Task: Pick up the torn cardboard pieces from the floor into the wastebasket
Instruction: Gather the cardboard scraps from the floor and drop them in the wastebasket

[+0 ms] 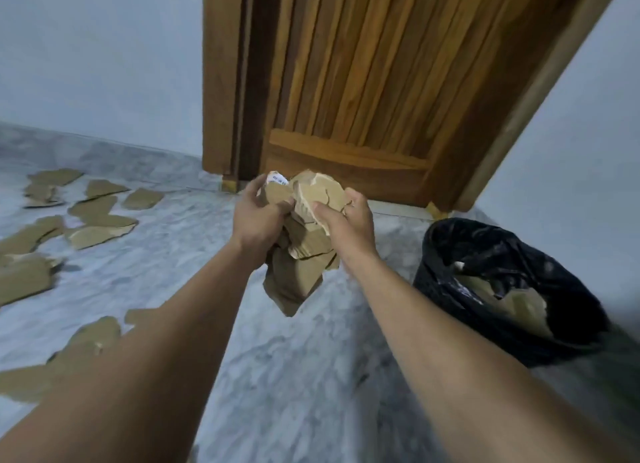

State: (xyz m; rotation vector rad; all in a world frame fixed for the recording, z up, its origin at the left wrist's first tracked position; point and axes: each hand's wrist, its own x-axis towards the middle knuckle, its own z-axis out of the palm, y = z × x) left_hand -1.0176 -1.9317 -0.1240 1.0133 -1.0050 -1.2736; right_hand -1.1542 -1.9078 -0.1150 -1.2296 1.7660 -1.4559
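Brown cardboard, a whole bundle (304,247) of it, is up off the floor (311,376) and clutched between both hands, out in front of the wooden door (363,81). Left hand (258,221) grips the bundle's left side, fingers curled round the torn edges, thumb tucked against the front. Right hand (348,220) clamps the other side, thumb pressed flat across the top piece, the other fingers wrapped behind where I can't see them.

Look at the stuff: dull tan sheets, ragged at every edge, creased and cracked, stacked loosely and fanning out. The longest piece hangs below the wrists and tapers to a point. Paler torn layers show on the top piece, and a white label (277,179) with small print pokes up at the top left, right by the left fingertips.

So the bundle is in the air, left of the basket (436,279) and not over it. That basket stands on the floor to the right, near the door's corner, lined with a black bag (502,247). Tan cardboard (519,306) lies inside it, with something white beside it that I can't make out.

Over on the left, more scraps (100,227) lie flat on the grey marbled floor, scattered from near the wall (104,64) down to beneath the left forearm, some overlapping, some apart. Same tan, same jagged edges, all of them on the far side from the basket.
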